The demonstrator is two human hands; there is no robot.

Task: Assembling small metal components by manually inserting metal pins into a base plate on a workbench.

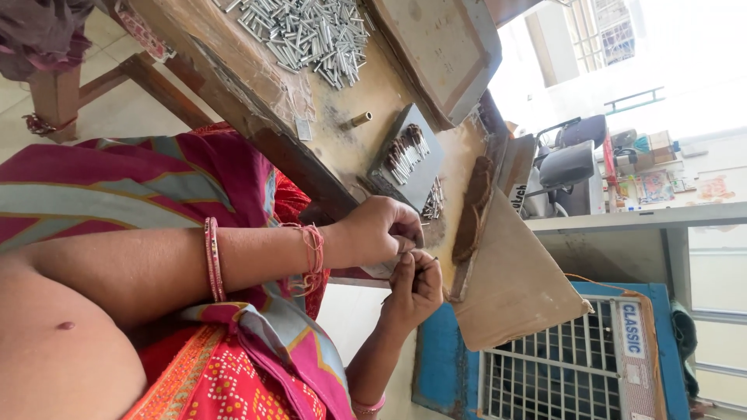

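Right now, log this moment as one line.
left hand: holds pale piece | right hand: pinches thin stick | table: tube heap, grey tray

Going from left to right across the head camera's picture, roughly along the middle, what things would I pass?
Red bangles → pink wrist threads → left hand and right hand, pinching a small thin piece → dark brown lump on the board → grey chair → blue cooler with white grille.

Both forearms are held bare and bent toward each other. The left hand [379,231] is curled into a loose fist, while the right hand [416,286] is pinched, fingertips [408,260] pressed together.
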